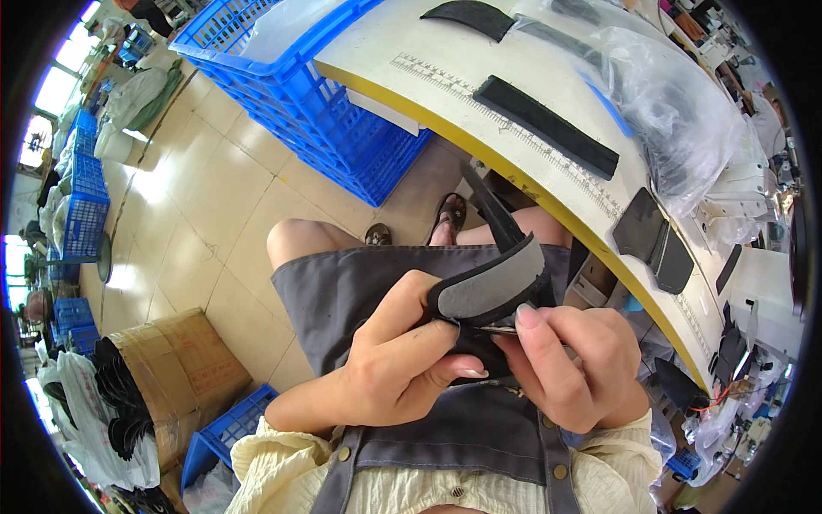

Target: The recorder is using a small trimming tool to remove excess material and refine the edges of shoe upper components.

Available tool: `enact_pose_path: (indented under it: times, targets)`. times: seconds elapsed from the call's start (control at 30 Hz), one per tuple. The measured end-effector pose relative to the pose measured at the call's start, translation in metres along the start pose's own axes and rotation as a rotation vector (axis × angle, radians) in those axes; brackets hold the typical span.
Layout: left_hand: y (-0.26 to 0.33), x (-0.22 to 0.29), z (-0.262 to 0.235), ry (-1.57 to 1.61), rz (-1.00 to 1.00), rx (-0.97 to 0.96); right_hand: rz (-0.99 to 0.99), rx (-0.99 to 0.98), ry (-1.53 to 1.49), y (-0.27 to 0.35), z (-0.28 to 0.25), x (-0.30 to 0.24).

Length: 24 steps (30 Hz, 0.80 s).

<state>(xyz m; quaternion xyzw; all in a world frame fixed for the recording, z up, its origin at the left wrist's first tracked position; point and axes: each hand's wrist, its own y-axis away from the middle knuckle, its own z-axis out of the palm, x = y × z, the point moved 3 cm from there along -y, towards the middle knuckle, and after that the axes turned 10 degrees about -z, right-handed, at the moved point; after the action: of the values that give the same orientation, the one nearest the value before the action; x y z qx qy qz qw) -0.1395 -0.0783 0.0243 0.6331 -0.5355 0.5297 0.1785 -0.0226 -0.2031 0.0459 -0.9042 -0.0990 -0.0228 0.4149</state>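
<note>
Above my lap, my left hand (402, 360) grips a curved padded strip (488, 287), grey on its face with black edging. A narrow black strap (497, 210) stretches from it toward the table. Close beside it, my right hand (582, 364) is closed, thumb and fingers pinched on a thin shiny metal piece (497, 329) at the strip's lower edge. My fingers hide most of that metal piece, so its kind cannot be made out. The dark apron (342, 291) lies beneath both hands.
A white table (411, 86) with printed ruler marks curves along the right. On it lie a black strip (548, 127), a curved black piece (469, 17), a phone-like dark slab (639, 224) and clear plastic bags (668, 111). Blue crate (317, 120) stands ahead; cardboard box (184, 355) lower left.
</note>
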Motion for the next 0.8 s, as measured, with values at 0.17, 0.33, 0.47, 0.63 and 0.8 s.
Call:
enact_pose_path:
  times: [0.17,0.33,0.47,0.63,0.8]
  targets:
    - [-0.002,0.002,0.0,-0.069,0.027,-0.02,-0.063,-0.087,-0.133,-0.001,-0.004,0.001]
    - [0.002,0.003,0.009,-0.073,0.002,-0.072,0.423,-0.012,-0.775,0.007,0.014,0.014]
    - [-0.002,-0.007,0.008,0.075,-0.015,-0.167,0.765,0.398,-1.2,0.016,0.007,0.033]
    - [-0.013,-0.006,0.0,0.076,0.037,-0.242,0.585,-0.36,-1.144,0.0,0.019,0.045]
    - [-0.018,-0.011,0.002,0.129,-0.13,-0.125,0.404,-0.26,-0.913,-0.002,0.009,0.039]
